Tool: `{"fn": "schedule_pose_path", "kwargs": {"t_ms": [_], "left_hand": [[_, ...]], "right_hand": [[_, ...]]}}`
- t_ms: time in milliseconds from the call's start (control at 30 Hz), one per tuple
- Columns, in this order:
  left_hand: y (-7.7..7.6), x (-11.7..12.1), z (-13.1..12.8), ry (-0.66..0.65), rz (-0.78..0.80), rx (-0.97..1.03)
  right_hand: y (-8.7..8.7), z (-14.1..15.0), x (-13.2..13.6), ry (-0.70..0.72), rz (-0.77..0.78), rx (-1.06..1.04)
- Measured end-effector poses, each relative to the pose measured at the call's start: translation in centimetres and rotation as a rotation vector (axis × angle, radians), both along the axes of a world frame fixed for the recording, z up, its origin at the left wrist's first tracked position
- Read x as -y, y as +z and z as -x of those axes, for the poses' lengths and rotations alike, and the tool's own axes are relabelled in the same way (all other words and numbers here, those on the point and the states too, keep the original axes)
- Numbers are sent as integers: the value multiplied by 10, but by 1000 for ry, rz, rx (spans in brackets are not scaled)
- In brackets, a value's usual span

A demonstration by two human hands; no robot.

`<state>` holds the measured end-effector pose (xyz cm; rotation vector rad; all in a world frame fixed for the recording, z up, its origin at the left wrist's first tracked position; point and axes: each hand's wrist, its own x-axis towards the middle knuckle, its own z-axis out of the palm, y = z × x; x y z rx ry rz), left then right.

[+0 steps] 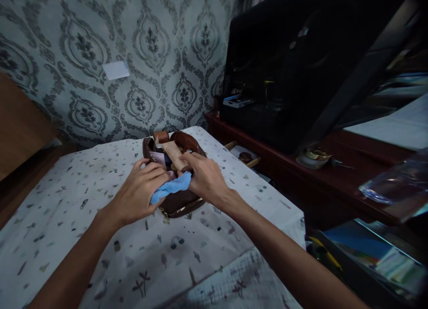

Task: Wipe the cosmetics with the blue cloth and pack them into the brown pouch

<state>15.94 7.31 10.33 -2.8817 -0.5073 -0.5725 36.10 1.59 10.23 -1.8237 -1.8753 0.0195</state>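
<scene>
A brown leather bag (182, 206) lies on the patterned white cover with its zipper undone. Stretched between both hands over the bag's near side is a crumpled light-blue cloth (171, 187). My left hand (142, 191) is closed on the cloth's left end, its fingers reaching over the bag's opening. At the other end, my right hand (206, 176) grips the cloth, with its fingers against a beige oblong piece (174, 154) that slants across the opening. A pale pinkish slip (158, 158) shows inside the bag. Other contents are partly hidden by my fingers.
Left of the bed stands a large brown panel (23, 126). On the right, a dark red cabinet (351, 166) holds a large black screen (267, 77), a roll of tape (316, 155) and clear plastic (394, 179). A small drawer (252, 162) stands partly pulled out beside the bed.
</scene>
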Motion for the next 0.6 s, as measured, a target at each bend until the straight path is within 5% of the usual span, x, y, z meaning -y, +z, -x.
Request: {"fn": "schedule_pose_path", "kwargs": {"t_ms": [233, 333, 433, 600], "left_hand": [[16, -8, -1, -18, 214, 165], [36, -37, -9, 139, 291, 365], [50, -75, -23, 233, 362, 266], [46, -112, -32, 241, 376, 154]], "right_hand": [[0, 4, -1, -13, 23, 72], [0, 6, 0, -30, 30, 69], [0, 6, 1, -41, 17, 61], [-2, 3, 2, -23, -19, 25]]}}
